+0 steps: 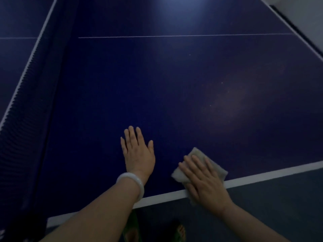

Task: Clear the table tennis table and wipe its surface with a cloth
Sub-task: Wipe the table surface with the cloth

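From the head camera, the small, pale, folded cloth (pixel 201 165) lay flat on the dark blue table tennis worktop (pixel 174 84), near the white near edge line (pixel 262 175) and right of the middle of the view. The right hand (pixel 204 180) pressed down on it with straight, spread fingers, palm over the near part of the cloth; nothing was curled round it, so this grip was released, flat and pushing rather than grasping. The cloth looked soft, thin and light, likely to bunch or slip out from under the palm unless pressure stayed even; a flat palm over its middle seemed the best hold, with the far corner left free.

The left hand (pixel 138 151) lay flat on the bare worktop just left of the cloth, fingers straight, holding nothing, seemingly bracing the body. A pale, smooth bangle (pixel 134 184) sat on that wrist and could have scraped the surface.

At the far left ran the dark net (pixel 22 110) with its white top band, well apart from the cloth. A dull, dusty smear (pixel 227 102) showed to the far right of the cloth, probably unwiped. No bats or balls were visible on this half. Below the edge, a foot in a green sandal (pixel 180 231) stood on the floor.
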